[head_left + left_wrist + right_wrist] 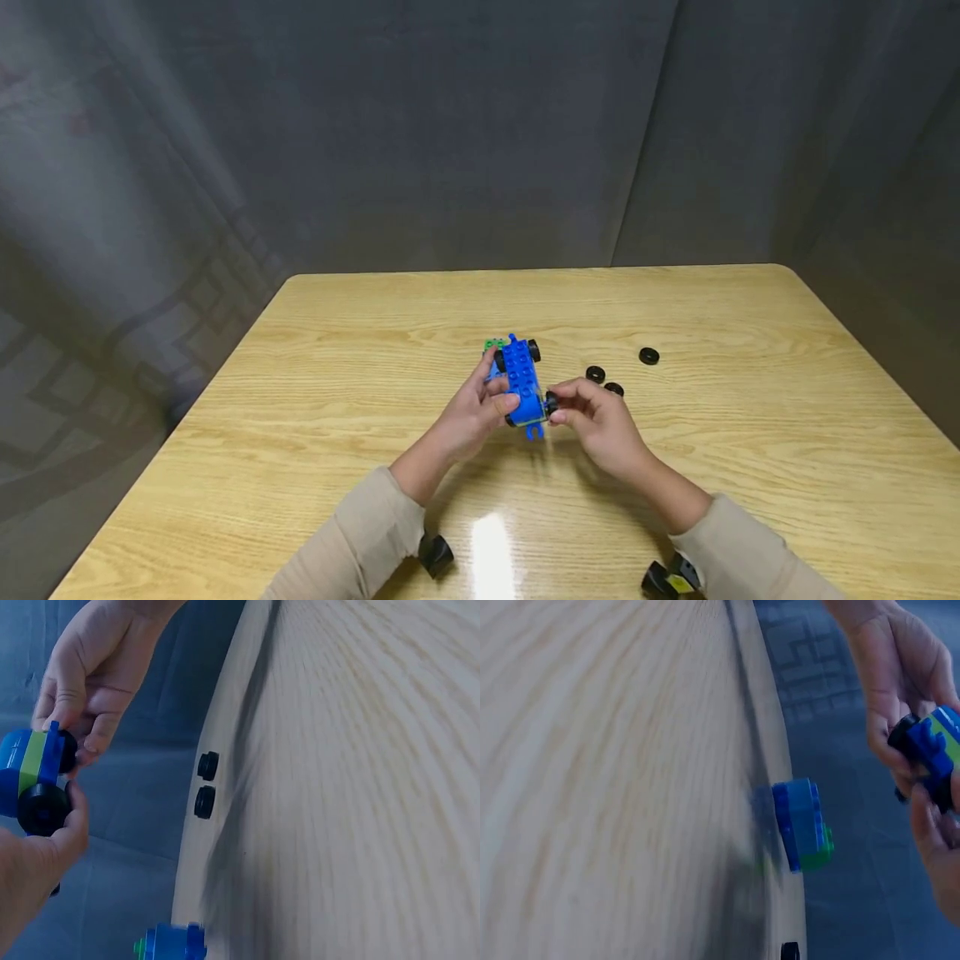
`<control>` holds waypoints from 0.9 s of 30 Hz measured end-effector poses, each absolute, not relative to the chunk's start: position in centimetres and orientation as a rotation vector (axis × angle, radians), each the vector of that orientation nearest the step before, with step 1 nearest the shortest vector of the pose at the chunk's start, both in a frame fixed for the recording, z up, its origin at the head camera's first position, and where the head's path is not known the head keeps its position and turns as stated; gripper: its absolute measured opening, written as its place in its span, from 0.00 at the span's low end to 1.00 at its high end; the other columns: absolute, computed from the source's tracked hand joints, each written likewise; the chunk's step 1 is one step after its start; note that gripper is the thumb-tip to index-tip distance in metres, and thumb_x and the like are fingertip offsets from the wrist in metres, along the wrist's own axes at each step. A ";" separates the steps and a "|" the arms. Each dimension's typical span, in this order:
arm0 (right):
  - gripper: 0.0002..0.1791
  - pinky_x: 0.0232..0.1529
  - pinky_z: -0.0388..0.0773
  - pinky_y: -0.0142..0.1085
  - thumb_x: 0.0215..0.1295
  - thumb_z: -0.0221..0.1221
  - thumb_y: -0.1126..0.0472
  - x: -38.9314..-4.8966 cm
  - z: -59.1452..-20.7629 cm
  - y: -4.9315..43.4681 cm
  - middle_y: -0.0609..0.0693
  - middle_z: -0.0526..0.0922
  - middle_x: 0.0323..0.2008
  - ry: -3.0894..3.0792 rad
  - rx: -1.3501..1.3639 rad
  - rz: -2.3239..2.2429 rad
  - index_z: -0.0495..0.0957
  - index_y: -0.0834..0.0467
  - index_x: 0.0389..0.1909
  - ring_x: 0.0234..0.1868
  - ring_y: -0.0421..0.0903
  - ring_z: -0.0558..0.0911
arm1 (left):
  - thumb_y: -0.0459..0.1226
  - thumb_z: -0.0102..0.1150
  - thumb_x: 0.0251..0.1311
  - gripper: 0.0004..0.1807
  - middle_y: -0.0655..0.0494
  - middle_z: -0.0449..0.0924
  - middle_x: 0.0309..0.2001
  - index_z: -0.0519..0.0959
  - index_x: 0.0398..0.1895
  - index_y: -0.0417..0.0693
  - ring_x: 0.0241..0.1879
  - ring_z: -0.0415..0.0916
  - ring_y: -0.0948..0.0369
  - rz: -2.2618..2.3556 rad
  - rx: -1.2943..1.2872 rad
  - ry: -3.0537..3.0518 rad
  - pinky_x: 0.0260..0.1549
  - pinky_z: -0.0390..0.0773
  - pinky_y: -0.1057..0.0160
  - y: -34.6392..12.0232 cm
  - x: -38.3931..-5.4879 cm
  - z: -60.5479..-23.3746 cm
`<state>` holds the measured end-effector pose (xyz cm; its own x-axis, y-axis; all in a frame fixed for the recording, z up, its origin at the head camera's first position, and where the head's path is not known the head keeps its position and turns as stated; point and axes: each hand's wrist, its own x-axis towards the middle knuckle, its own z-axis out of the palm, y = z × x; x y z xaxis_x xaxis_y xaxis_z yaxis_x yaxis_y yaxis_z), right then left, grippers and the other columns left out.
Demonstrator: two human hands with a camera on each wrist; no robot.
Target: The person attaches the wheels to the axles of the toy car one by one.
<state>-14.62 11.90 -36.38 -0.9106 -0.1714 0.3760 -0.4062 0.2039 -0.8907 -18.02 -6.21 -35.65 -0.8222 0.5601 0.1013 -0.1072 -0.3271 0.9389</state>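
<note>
A blue toy car (522,379) with a lime-green stripe and black wheels is held above the table in my left hand (472,412), its thumb across the car's near end. My right hand (603,425) pinches a black wheel (552,402) between thumb and fingertips at the near right corner of the car. A blue hook-shaped piece (535,432) juts from the near end. Behind the left fingers, partly hidden, a blue-and-green block piece (801,825) stands on the table.
Black wheels lie right of the car: one (595,374) beside another (614,389) near the right hand, and a third (648,356) farther off. The wooden table (360,333) ends at a dark curtain (450,167). Black devices (435,555) sit at the wrists.
</note>
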 end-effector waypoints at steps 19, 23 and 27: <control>0.13 0.34 0.75 0.41 0.53 0.53 0.76 -14.6 -36.0 12.4 0.62 0.75 0.35 -2.353 0.595 1.877 0.70 0.72 0.42 0.31 0.50 0.78 | 0.40 0.66 0.42 0.53 0.42 0.60 0.49 0.39 0.66 0.53 0.42 0.70 0.58 2.203 0.485 1.501 0.41 0.70 0.56 -6.7 -18.3 -35.8; 0.13 0.35 0.74 0.43 0.53 0.53 0.76 -14.5 -36.1 12.4 0.63 0.75 0.37 -2.377 0.587 1.902 0.70 0.72 0.42 0.31 0.50 0.77 | 0.41 0.57 0.51 0.42 0.45 0.64 0.45 0.43 0.65 0.48 0.37 0.72 0.58 2.227 0.466 1.516 0.38 0.72 0.56 -6.7 -18.2 -36.0; 0.14 0.36 0.74 0.43 0.54 0.52 0.74 -14.2 -36.2 12.6 0.62 0.75 0.38 -2.431 0.589 1.898 0.70 0.71 0.43 0.33 0.51 0.77 | 0.36 0.43 0.60 0.27 0.50 0.67 0.39 0.49 0.61 0.47 0.29 0.73 0.61 2.237 0.336 1.566 0.28 0.75 0.62 -6.2 -18.1 -36.3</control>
<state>-14.20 12.57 -36.23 -0.9297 -0.2895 0.2277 -0.2912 0.1988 -0.9358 -18.13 -6.16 -36.25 -0.8961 0.4431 -0.0252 -0.1755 -0.3016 0.9372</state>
